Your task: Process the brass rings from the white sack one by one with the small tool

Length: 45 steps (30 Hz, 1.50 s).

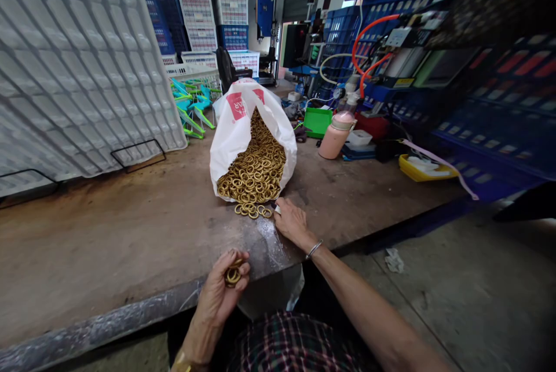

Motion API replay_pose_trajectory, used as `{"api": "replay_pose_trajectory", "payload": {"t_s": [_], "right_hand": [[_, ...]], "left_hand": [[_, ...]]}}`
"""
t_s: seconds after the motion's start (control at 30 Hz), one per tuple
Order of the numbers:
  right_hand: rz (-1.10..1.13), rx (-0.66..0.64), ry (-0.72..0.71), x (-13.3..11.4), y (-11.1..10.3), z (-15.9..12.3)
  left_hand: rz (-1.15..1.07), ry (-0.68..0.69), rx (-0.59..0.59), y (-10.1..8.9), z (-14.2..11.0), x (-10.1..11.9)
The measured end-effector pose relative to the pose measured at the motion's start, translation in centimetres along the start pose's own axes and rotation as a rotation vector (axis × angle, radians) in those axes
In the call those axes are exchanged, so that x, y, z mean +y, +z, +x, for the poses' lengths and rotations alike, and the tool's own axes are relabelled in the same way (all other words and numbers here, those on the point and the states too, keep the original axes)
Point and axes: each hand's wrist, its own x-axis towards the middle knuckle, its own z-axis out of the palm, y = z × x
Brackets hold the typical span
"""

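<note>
A white plastic bag (pixel 223 140) lies on its side on the workbench (pixel 143 227), its mouth facing me. Brass-coloured metal rings (pixel 256 169) fill it, and several loose rings (pixel 248 210) have spilled out in front. My left hand (pixel 221 288) is closed around a few of these rings above the bench's front edge, palm partly up. At the bag's lower right, my right hand (pixel 292 221) rests low over the bench with its fingers curled together beside the spilled rings. Something small and pale shows at those fingertips; I cannot make out what they hold.
A pink bottle (pixel 333 137) and a green tray (pixel 318 122) stand right of the bag. Beyond them are a yellow tray (pixel 428 169) and a machine with orange hoses (pixel 358 47). White ribbed panels (pixel 82 65) rise at left. Stacked crates (pixel 232 10) stand behind.
</note>
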Motion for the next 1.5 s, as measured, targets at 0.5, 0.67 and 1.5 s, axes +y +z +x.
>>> {"api": "replay_pose_trajectory", "payload": {"t_s": [0.5,0.67,1.5], "right_hand": [[0.122,0.0,-0.153,-1.2,0.2,-0.7],[0.415,-0.015,-0.38,-2.3,1.0,-2.5],[0.79,-0.21,-0.252,-6.9,-0.1,-4.8]], "left_hand": [[0.127,0.068,-0.017,-0.2,0.2,-0.4],[0.409,0.253,0.118,-0.1,0.8,-0.6],[0.674,0.302,0.144,-1.0,0.2,-0.3]]}}
